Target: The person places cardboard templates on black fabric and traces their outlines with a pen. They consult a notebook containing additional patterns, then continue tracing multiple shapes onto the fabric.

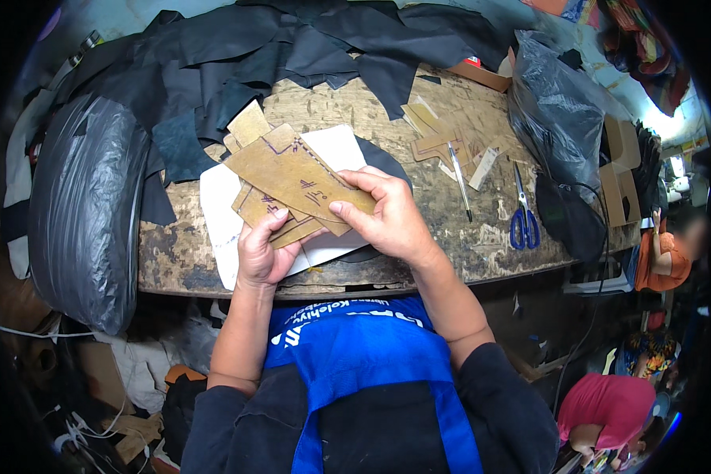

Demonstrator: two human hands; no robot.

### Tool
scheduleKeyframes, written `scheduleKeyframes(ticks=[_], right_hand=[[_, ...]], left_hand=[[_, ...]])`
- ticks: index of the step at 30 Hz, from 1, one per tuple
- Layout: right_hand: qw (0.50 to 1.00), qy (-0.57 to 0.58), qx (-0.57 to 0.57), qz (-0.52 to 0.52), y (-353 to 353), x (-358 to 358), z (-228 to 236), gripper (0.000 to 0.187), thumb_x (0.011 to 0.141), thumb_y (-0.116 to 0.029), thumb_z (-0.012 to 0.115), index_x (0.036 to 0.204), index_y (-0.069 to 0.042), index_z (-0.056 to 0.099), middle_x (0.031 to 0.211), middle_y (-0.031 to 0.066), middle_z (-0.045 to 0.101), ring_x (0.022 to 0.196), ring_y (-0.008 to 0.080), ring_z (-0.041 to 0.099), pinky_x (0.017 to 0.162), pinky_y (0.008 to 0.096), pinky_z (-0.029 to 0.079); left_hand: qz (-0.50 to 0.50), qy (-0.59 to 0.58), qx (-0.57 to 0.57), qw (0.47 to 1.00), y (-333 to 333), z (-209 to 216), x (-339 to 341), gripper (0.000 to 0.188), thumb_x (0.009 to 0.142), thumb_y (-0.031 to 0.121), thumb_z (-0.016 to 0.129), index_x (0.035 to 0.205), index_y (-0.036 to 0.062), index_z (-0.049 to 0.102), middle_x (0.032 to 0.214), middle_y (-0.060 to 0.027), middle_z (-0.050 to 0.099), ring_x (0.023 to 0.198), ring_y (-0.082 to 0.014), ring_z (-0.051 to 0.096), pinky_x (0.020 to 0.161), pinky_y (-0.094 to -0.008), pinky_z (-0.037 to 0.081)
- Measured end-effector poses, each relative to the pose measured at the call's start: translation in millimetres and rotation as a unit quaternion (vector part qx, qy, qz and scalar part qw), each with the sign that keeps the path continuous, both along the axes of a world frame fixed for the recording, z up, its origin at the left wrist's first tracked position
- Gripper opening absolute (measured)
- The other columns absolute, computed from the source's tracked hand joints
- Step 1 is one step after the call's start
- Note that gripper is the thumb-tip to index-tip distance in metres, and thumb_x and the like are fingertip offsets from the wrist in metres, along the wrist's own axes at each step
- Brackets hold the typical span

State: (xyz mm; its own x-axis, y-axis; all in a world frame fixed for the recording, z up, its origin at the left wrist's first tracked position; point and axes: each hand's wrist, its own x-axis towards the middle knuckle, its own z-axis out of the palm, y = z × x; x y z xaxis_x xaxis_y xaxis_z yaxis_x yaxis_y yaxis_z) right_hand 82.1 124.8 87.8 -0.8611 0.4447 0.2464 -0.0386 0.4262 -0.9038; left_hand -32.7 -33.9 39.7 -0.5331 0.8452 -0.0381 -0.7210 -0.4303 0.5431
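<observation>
Left hand (262, 254) at 7 o'clock of frame centre, grip closed on lower edge of fanned stack of tan cardboard patterns (292, 180), thumb on top. Right hand (387, 217) just beside at centre, grip pinching top pattern's right edge. Stack held above white sheet (217, 213) on worn wooden tabletop (450, 229). Blue-handled scissors (524, 221) at 3 o'clock, pen (460, 180) and more cardboard pieces (438, 134) at 2 o'clock. Black leather scraps (292, 47) heaped at 12 o'clock. Black plastic bags: one (83, 213) at 9 o'clock, another (557, 110) at 2 o'clock.
</observation>
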Motion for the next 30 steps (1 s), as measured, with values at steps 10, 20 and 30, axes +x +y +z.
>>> scheduleKeyframes(ticks=[10, 20, 30], right_hand=[[0.985, 0.078, 0.014, -0.151, 11, 2, 3, 0.026, 0.077, -0.006, 0.071, 0.1, 0.005, 0.066, 0.097, 0.0103, 0.062, 0.088, 0.0173, 0.061, 0.078, 0.0279, 0.05], [0.994, 0.018, 0.057, -0.088, -4, 5, -22, 0.031, 0.069, -0.012, 0.081, 0.091, 0.006, 0.067, 0.081, 0.0106, 0.063, 0.072, 0.0168, 0.062, 0.066, 0.0268, 0.05], [0.983, 0.057, 0.089, -0.147, 1, 1, -20, 0.027, 0.076, -0.008, 0.075, 0.099, 0.005, 0.068, 0.092, 0.0109, 0.064, 0.08, 0.0159, 0.063, 0.068, 0.026, 0.053]], left_hand=[[0.025, 0.063, -0.025, 0.997, 10, 10, 5, 0.056, 0.09, 0.001, 0.044, 0.141, -0.002, 0.022, 0.132, -0.0289, 0.044, 0.119, -0.0476, 0.047, 0.095, -0.0587, 0.045], [0.043, 0.084, -0.053, 0.994, 17, -2, 7, 0.054, 0.088, 0.0, 0.047, 0.138, -0.0029, 0.026, 0.127, -0.0264, 0.048, 0.112, -0.041, 0.055, 0.083, -0.0472, 0.057], [0.072, 0.093, -0.082, 0.99, 15, -13, 3, 0.046, 0.082, -0.008, 0.058, 0.125, -0.0056, 0.042, 0.113, -0.0208, 0.059, 0.099, -0.0305, 0.064, 0.081, -0.0408, 0.058]])
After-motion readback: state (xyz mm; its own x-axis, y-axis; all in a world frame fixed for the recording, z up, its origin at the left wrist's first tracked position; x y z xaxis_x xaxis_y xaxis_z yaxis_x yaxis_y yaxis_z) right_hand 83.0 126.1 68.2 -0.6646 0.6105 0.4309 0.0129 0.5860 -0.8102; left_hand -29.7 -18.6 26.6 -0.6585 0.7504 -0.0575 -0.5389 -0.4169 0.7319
